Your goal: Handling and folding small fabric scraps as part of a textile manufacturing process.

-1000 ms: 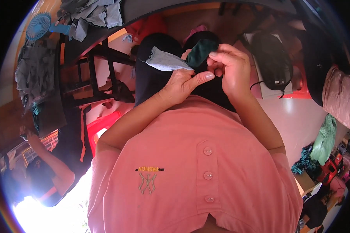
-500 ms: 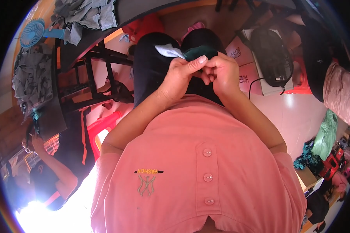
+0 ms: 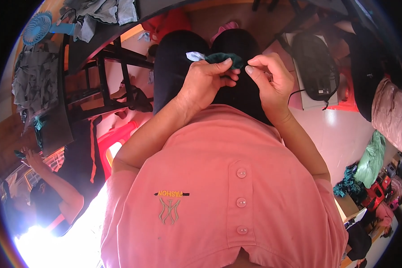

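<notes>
My left hand (image 3: pixel 205 78) is closed around a small piece of dark green cloth (image 3: pixel 216 57), its thumb pressed along the top. A pale blue-white end (image 3: pixel 195 56) of fabric sticks out past the green part on the left. Just to the right of the cloth hovers my right hand (image 3: pixel 272 78). Its thumb and forefinger are slightly apart near the cloth's right end, and the other fingers curl in. I see nothing between them, though a thin thread would be too small to make out. Both hands are above my dark-trousered lap (image 3: pixel 172 85).
At left stands a dark table (image 3: pixel 89 49) with heaped grey cloth (image 3: pixel 35 85) and a blue fan (image 3: pixel 38 29). A co-worker's hand (image 3: pixel 33 158) holds something dark green. On the right are a black bag (image 3: pixel 315 67) on boxes and green fabric (image 3: pixel 371 158).
My right hand has let go of the green cloth and moved right, its thumb and forefinger parting. My left hand keeps hold, and the cloth now lies more exposed.
</notes>
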`<state>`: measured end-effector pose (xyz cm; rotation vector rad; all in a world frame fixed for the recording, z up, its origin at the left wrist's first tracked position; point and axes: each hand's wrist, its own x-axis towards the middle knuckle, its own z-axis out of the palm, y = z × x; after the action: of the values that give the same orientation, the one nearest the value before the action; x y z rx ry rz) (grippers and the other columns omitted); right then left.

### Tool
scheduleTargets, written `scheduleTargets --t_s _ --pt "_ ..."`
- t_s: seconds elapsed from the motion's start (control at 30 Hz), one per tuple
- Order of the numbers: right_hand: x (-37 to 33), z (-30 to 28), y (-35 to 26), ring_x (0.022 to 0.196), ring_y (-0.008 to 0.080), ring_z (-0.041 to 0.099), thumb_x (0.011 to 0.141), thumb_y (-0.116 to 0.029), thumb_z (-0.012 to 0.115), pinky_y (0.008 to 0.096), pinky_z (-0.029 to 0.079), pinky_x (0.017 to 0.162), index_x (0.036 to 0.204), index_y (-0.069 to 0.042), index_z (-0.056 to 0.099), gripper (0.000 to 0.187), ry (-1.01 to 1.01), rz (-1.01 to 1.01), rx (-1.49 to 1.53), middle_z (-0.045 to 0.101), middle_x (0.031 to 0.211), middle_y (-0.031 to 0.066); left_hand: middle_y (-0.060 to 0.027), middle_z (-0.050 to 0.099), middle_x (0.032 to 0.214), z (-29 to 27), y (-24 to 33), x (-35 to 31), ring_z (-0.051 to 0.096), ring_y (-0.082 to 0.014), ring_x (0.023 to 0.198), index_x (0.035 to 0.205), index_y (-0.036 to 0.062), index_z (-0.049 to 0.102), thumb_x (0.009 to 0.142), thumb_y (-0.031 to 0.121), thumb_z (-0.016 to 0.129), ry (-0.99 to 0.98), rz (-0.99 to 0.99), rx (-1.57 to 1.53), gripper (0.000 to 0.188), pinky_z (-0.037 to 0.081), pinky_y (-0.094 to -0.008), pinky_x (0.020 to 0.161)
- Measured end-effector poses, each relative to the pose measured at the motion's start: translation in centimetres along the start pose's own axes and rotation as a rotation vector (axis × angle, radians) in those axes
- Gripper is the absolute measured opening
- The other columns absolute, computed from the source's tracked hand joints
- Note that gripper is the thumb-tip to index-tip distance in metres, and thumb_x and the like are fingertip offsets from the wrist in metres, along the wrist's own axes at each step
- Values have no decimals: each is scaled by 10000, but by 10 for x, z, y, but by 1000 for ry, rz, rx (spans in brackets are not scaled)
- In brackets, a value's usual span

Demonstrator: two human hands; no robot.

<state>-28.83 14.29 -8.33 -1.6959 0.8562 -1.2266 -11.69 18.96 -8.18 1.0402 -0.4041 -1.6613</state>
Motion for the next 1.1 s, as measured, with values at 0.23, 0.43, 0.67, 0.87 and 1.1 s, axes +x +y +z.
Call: scheduleTargets --t_s 0.23,0.43,0.67,0.87,1.1 --pt "10 3 2 608 137 600 741 68 653 257 438 491 860 -46 635 165 -83 -248 -163 566 772 54 -100 663 879 2 1 -1 611 -188 790 976 1 665 914 166 601 -59 -74 -93 188 491 -321 705" --pt "11 0 8 533 188 580 695 60 648 292 439 460 815 -49 612 166 -138 -314 -248 557 722 55 -109 657 899 -3 1 -6 611 -211 811 976 27 648 915 170 595 -76 -170 -138 165 485 -335 714" --pt "9 -7 13 533 192 573 669 71 634 288 439 467 832 -30 594 196 -203 -399 -288 559 701 72 -118 643 952 0 4 -6 599 -237 871 980 45 616 920 171 578 -21 -349 -241 145 482 -356 746" --pt "6 -10 12 559 177 599 660 100 624 261 460 483 833 -11 586 208 -288 -388 -322 565 700 78 -121 637 956 -3 -1 -6 597 -244 885 991 32 610 920 174 573 -38 -402 -263 162 481 -356 755" --pt "9 -8 23 506 202 521 665 90 611 291 423 470 793 -25 550 182 -366 -406 -289 538 688 82 -151 622 974 -4 -7 -7 590 -264 902 1007 12 599 919 177 574 2 -422 -298 188 477 -365 758"
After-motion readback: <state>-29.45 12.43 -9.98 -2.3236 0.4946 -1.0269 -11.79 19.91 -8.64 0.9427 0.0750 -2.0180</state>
